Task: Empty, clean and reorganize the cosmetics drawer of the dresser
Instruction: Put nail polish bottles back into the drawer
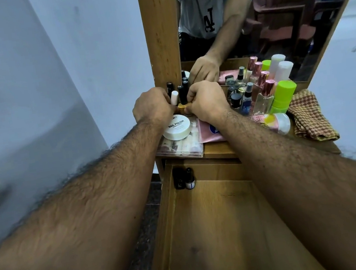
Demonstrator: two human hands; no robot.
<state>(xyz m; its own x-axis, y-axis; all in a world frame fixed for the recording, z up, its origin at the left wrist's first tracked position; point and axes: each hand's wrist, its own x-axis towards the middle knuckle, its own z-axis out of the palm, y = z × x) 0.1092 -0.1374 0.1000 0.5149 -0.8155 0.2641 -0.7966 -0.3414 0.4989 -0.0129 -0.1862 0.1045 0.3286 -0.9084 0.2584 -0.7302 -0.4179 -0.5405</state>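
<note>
while both hands crowd round the cluster of nail polish bottles at the back-left of the dresser top, the risk is a domino tip; the bottles stand upright, tall and narrow, packed close against the mirror frame [160, 35], so a knuckle brushing one could knock its neighbours over or roll one off the edge into the open drawer [219, 231]; the left hand [151, 105] has its fingers curled in beside the white-capped bottle [174, 98], though whether it truly pinches it i cannot tell, the fingertips being hidden; the right hand [206, 102] curls round the base of the amber bottle with the black cap [182, 100], apparently holding it; that bottle's long axis runs vertical, cap pointing up, base on the wood; just in front lies the white nail polish tub [177, 127], resting on a clear flat case [181, 148] that overhangs the shelf edge, and a wrist dragging back could shove both off; in the drawer two small dark bottles [184, 178] stand upright in the far left corner, so emptying looks unfinished; perfume bottles [264, 91] and a checked cloth [310, 115] sit to the right, well clear of the hands.
</note>
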